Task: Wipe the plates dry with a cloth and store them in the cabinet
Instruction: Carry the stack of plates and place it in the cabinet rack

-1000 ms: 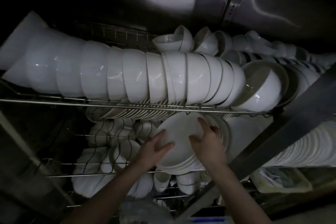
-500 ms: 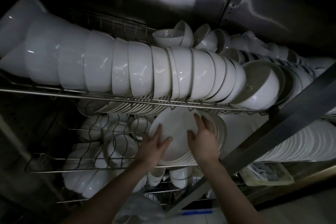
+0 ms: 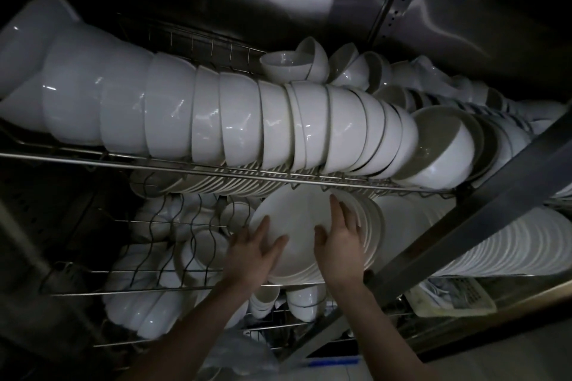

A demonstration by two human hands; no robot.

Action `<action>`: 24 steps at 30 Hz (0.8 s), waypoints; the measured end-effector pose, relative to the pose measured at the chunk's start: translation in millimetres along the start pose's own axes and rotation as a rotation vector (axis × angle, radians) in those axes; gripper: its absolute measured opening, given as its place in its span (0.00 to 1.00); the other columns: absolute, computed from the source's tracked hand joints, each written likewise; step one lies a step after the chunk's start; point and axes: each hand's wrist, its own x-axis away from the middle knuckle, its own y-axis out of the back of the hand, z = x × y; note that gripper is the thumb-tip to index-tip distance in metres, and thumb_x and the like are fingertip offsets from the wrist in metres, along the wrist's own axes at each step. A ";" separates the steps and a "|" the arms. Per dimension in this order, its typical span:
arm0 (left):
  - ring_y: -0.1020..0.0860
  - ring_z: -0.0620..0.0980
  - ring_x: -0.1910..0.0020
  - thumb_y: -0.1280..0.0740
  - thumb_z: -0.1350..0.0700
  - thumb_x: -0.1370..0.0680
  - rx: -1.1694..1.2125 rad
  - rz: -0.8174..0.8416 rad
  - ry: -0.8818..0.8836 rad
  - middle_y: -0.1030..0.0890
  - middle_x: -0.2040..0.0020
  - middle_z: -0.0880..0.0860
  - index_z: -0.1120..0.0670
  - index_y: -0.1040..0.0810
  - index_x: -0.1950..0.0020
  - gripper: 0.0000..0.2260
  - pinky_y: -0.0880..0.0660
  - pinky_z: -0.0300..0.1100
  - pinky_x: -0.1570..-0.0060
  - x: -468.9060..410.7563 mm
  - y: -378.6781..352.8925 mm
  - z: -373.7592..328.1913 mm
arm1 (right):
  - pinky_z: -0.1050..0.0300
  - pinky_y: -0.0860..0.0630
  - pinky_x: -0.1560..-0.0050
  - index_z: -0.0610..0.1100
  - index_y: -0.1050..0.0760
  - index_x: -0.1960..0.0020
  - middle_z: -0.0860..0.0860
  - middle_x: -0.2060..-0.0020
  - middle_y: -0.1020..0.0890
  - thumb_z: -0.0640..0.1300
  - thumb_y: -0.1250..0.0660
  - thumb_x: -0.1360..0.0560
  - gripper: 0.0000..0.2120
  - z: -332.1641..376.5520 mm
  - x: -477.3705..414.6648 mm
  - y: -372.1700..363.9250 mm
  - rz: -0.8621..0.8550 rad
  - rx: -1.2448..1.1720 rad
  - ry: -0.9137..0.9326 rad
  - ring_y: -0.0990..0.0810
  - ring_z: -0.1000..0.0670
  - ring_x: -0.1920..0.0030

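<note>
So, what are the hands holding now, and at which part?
The front plate, between both hands: left hand on its lower left rim, right hand on its right side.

No text, label, brand or number can be read anywhere. A pale tray (image 3: 452,295) at the lower right of the frame holds something with dark printed marks, too small and blurred to make out.
</note>
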 end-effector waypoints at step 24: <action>0.64 0.54 0.22 0.53 0.29 0.23 -0.299 0.158 -0.020 0.59 0.19 0.53 0.40 0.56 0.21 0.34 0.59 0.58 0.25 -12.5 27.3 50.5 | 0.32 0.65 0.30 0.55 0.44 0.24 0.47 0.22 0.52 0.57 0.47 0.22 0.27 12.7 18.3 -41.0 0.102 0.367 0.077 0.62 0.44 0.23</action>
